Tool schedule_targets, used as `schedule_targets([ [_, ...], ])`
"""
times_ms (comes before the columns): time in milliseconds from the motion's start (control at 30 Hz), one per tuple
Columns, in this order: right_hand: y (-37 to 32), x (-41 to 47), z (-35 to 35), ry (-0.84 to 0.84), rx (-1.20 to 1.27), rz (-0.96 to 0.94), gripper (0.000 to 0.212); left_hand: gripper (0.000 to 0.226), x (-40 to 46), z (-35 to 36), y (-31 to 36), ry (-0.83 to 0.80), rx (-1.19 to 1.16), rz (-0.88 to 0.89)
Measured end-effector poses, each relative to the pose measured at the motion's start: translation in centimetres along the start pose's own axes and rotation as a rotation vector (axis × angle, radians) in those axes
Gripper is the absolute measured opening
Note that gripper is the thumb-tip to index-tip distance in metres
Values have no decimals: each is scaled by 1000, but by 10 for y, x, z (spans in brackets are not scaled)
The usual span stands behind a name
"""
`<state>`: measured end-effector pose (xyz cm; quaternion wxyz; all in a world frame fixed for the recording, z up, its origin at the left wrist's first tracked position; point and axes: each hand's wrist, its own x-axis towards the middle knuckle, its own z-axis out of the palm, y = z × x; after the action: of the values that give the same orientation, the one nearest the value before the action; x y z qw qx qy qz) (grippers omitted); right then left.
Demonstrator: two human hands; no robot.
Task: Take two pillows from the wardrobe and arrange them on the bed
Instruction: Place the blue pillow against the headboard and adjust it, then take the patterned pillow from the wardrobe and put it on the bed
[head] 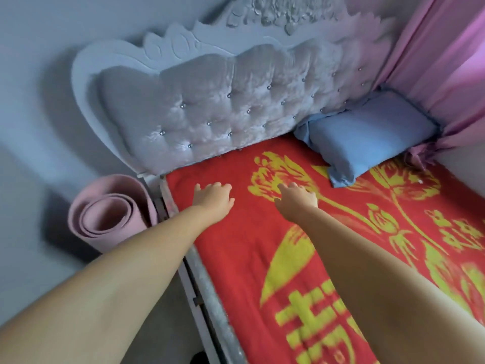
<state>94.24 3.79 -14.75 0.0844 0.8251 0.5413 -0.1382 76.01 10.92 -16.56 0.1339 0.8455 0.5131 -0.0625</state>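
Note:
A light blue pillow [367, 135] lies at the far right corner of the bed, against the tufted headboard [223, 109] and the pink curtain. The bed is covered by a red blanket [249, 245] with yellow flowers and characters. Both my arms reach over the near left part of the bed. My left hand [214, 197] hovers palm down over the blanket near the bed's left edge, fingers spread, holding nothing. My right hand [298, 195] is stretched out beside it over a yellow flower, fingers apart and empty. No second pillow and no wardrobe are in view.
A rolled pink mat [110, 214] stands on the floor left of the bed, beside the headboard. The bed's grey side rail [207, 279] runs along the left. A pink curtain [446, 61] hangs at the right. A grey wall is behind.

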Motion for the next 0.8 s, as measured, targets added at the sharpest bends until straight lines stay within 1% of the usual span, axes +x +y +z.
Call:
schedule_targets([
  [67,-18,-9,-14,3,1,-3,47,38,-8,-12,-17,-27,-15,-9],
  [200,-40,-38,-20,21,-18,2,50,38,-27,-28,-34,32,-35,25],
  [300,-61,-64,-11,-12,-57,-26,52,40,-60,-22,-59,46,-64,-10],
  [433,-96,-106,-4,-41,-38,-56,52,43,-124,-8,-101,28,-147,-103],
  [500,-116,-129,-2,-30,-27,-84,53,36,-156,-7,-119,75,-171,-119],
  [567,-145,-158,6,12,-47,-144,54,24,-195,-4,-140,142,-209,-134],
  [600,-160,-175,12,18,-58,-178,53,21,-216,0,-148,139,-236,-139],
  [700,-204,-232,42,-27,-95,-283,50,27,-285,31,-174,71,-311,-208],
  [800,-238,-280,75,-107,-118,-357,50,33,-347,56,-203,46,-308,-295],
])
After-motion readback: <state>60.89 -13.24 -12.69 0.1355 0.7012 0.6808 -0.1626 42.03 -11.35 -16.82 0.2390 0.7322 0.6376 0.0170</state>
